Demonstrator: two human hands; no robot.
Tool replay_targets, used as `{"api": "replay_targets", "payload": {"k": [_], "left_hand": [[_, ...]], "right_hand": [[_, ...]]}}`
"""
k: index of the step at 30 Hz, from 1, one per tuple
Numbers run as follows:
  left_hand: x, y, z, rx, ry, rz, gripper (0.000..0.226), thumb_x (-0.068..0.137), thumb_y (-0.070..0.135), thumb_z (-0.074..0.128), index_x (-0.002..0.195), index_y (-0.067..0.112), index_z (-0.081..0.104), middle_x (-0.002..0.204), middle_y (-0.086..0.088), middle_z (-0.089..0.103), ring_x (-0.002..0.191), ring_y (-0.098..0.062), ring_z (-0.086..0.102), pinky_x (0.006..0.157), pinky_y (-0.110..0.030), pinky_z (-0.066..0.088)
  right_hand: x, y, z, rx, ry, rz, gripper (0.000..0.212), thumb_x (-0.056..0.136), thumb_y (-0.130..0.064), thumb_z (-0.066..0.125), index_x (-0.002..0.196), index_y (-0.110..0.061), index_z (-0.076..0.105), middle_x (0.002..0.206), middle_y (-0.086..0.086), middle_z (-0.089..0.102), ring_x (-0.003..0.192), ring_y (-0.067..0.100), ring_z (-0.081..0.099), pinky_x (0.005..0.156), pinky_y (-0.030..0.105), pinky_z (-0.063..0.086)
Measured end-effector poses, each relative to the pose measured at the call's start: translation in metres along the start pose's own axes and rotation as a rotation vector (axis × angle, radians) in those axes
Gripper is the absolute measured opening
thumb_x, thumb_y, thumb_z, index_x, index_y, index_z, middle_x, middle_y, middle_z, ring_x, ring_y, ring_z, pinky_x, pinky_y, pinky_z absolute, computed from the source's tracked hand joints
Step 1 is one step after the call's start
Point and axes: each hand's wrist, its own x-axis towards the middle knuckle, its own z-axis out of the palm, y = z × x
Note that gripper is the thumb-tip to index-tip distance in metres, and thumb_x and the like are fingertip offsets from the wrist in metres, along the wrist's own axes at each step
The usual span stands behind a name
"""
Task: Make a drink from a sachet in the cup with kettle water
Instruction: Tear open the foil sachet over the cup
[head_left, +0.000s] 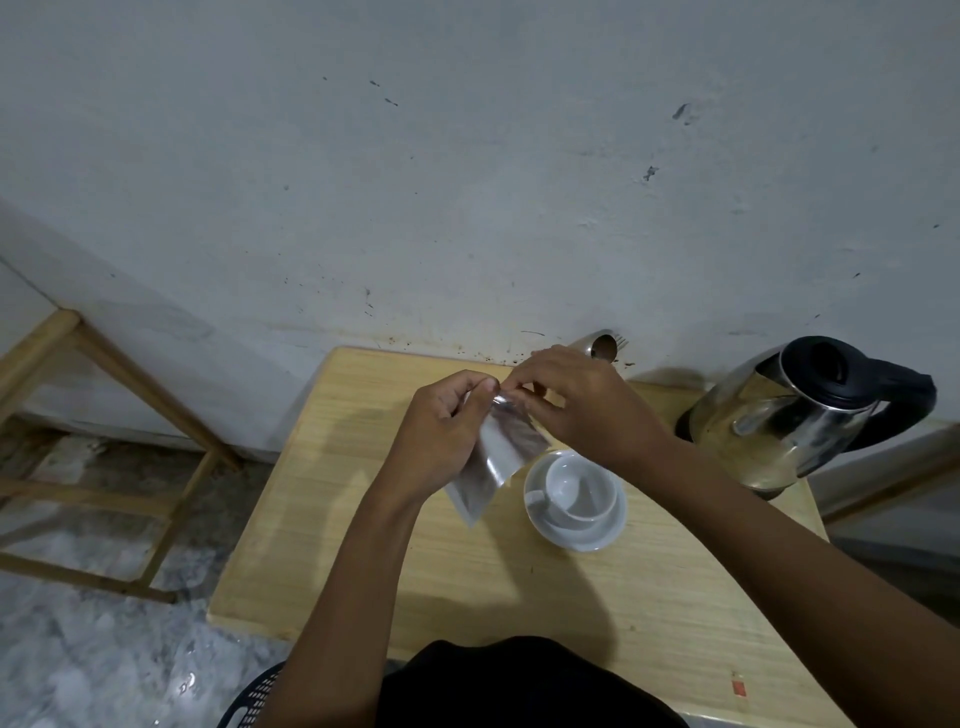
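A sachet (498, 457) is pinched at its top by both hands, left (441, 436) and right (576, 400); the cup (579, 488) is seen just right; the kettle (795, 415) far right on the counter (363, 519)

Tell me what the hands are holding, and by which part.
Both hands hold the sachet by its top edge: left hand and right hand pinch it there, above the table.

In front of me a pale, scuffed wall (467, 156) with dark specks fills the far side. I sit at a light wooden table (363, 545) pushed against it. To my left a bare wooden frame (104, 364) stands on a mottled grey floor (78, 649). The light is dim.
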Motion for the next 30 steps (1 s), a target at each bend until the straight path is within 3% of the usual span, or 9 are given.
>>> {"api": "replay_targets", "payload": {"k": [2,4,7,11,13,16,22,25,30], "left_hand": [[-0.001,0.002,-0.001,0.019,-0.012,0.02,0.022,0.096,0.025,0.05,0.09,0.024,0.07,0.084,0.004,0.074,0.081,-0.005,0.067,0.073,-0.016,0.05],[-0.001,0.003,0.0,0.049,-0.013,0.035,0.021,0.096,0.026,0.05,0.091,0.024,0.07,0.083,0.002,0.074,0.081,-0.01,0.068,0.073,-0.022,0.051],[0.0,0.001,0.002,0.108,0.008,0.056,0.02,0.095,0.033,0.051,0.089,0.028,0.069,0.082,-0.008,0.073,0.083,-0.035,0.065,0.075,-0.047,0.053],[0.001,0.001,0.003,0.124,0.035,0.074,0.02,0.094,0.033,0.052,0.089,0.027,0.069,0.082,-0.011,0.073,0.082,-0.039,0.064,0.074,-0.052,0.051],[0.001,0.004,0.004,0.116,0.032,0.071,0.019,0.094,0.032,0.052,0.087,0.028,0.069,0.081,-0.01,0.072,0.082,-0.038,0.064,0.073,-0.049,0.052],[0.001,0.006,0.007,0.072,0.061,0.052,0.02,0.094,0.028,0.053,0.082,0.031,0.068,0.079,-0.001,0.073,0.08,-0.028,0.066,0.068,-0.033,0.051],[-0.001,0.007,0.018,-0.164,0.134,-0.134,0.023,0.094,0.024,0.052,0.085,0.015,0.071,0.078,-0.005,0.072,0.07,-0.008,0.063,0.067,-0.02,0.05],[-0.001,0.007,0.017,-0.208,0.101,-0.187,0.024,0.094,0.026,0.052,0.087,0.015,0.071,0.08,0.0,0.072,0.067,0.001,0.062,0.061,-0.01,0.049],[0.0,0.005,0.006,-0.066,-0.026,-0.128,0.024,0.096,0.031,0.049,0.089,0.023,0.071,0.079,0.008,0.069,0.07,0.003,0.059,0.061,-0.006,0.044]], "right_hand": [[0.004,0.002,-0.006,0.116,-0.074,0.18,0.011,0.086,-0.023,0.074,0.092,-0.014,0.075,0.075,-0.019,0.061,0.067,-0.003,0.055,0.066,0.005,0.039],[0.008,0.003,-0.012,0.202,-0.134,0.276,0.011,0.083,-0.024,0.077,0.091,-0.016,0.076,0.071,-0.02,0.062,0.066,-0.003,0.058,0.064,0.005,0.039],[0.013,0.004,-0.02,0.232,-0.202,0.318,0.009,0.081,-0.027,0.079,0.086,-0.02,0.078,0.069,-0.015,0.068,0.064,0.004,0.061,0.063,0.018,0.047],[0.014,0.007,-0.025,0.208,-0.251,0.334,0.008,0.082,-0.03,0.078,0.082,-0.022,0.078,0.056,-0.018,0.059,0.055,0.003,0.053,0.057,0.026,0.046],[0.013,0.006,-0.024,0.184,-0.216,0.26,0.009,0.083,-0.026,0.078,0.084,-0.017,0.078,0.063,-0.015,0.063,0.058,0.001,0.055,0.058,0.022,0.047],[0.01,0.005,-0.021,0.098,-0.142,0.117,0.007,0.083,-0.02,0.076,0.084,-0.013,0.076,0.07,-0.006,0.068,0.059,-0.001,0.053,0.06,0.021,0.046],[0.001,0.004,-0.005,-0.094,-0.053,-0.084,0.009,0.089,-0.006,0.063,0.087,-0.004,0.072,0.08,0.006,0.069,0.074,0.025,0.062,0.07,0.042,0.054],[-0.002,0.004,-0.001,-0.123,-0.044,-0.081,0.013,0.091,-0.006,0.059,0.087,-0.001,0.07,0.08,0.009,0.067,0.073,0.029,0.062,0.074,0.048,0.054],[-0.002,0.001,-0.009,-0.119,-0.111,0.028,0.026,0.093,-0.029,0.051,0.092,-0.009,0.068,0.083,0.003,0.066,0.076,0.021,0.058,0.068,0.034,0.05]]}}
